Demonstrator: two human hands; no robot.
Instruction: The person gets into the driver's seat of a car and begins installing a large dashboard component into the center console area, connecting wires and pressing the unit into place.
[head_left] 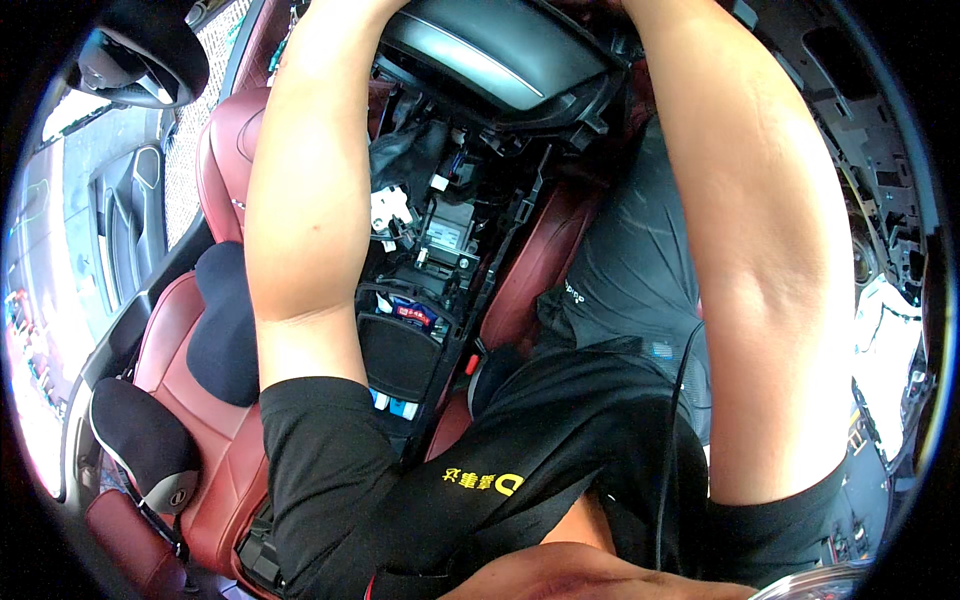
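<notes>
Left and right hand past upper edge, grip cannot tell. Dark panel (490,60) nearest, bodyward of hands, between left forearm (315,100) and right forearm (740,120), neither clearly nearer; long axis crosswise. Farther bodyward: white bracket (392,210), console bin (400,345).

Left arm (308,205) and right arm (762,235) were both stretched way out front, well apart, elbows (303,300) looking only slightly bent. Both forearms (735,110) leaned in a bit toward each other, and the hands were out of frame past the top edge, so I couldn't tell their grip.
</notes>
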